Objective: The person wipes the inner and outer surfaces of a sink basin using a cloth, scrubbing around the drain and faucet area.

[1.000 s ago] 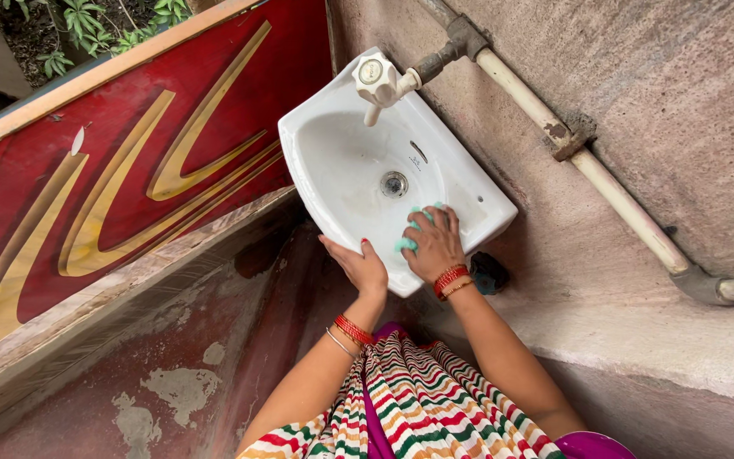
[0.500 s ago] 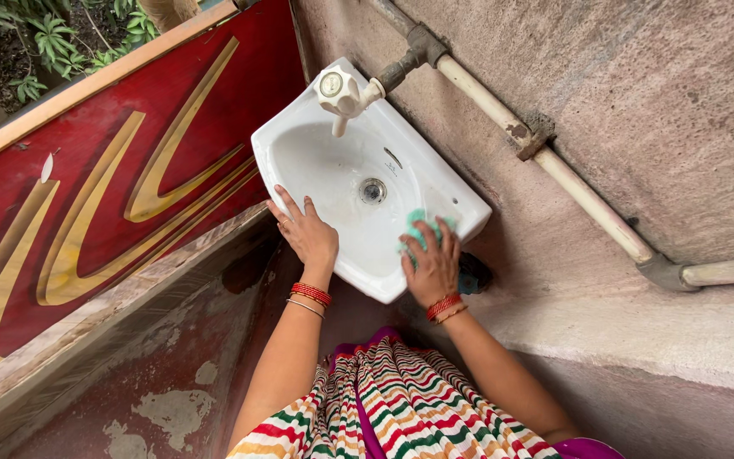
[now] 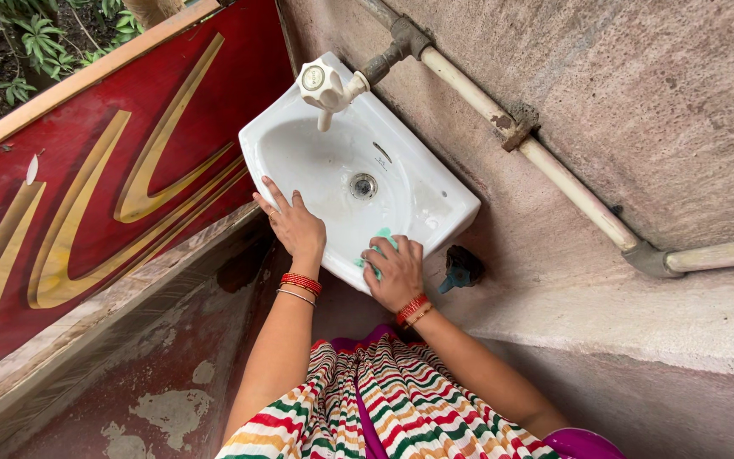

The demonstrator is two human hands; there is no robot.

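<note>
Under the right hand (image 3: pixel 395 274) lay a green sponge (image 3: pixel 379 240), pressed against the near rim of the white sink (image 3: pixel 435 200). That hand's fingers curled over the sponge and clamped it to the porcelain, so only a strip of green showed past the knuckles toward the bowl. Just to the left of that grip, the left hand (image 3: pixel 292 223) rested flat on the sink's front edge, fingers spread and grasping nothing, the palm lying on the rim. Both wrists wore red bangles (image 3: pixel 301 283). Beyond the sponge, deeper in the bowl, sat the metal drain (image 3: pixel 363 185), and farther still the white tap (image 3: pixel 323 85) stuck out over the basin from a pipe (image 3: pixel 554 174) that ran along the rough wall. Off to the right of the gripping hand, below the sink, a dark fitting (image 3: pixel 460 266) hung by the wall. A red and gold board (image 3: pixel 104 178) stood well to the left of both hands. Striped cloth (image 3: pixel 384 408) covered the person's front below the arms.
</note>
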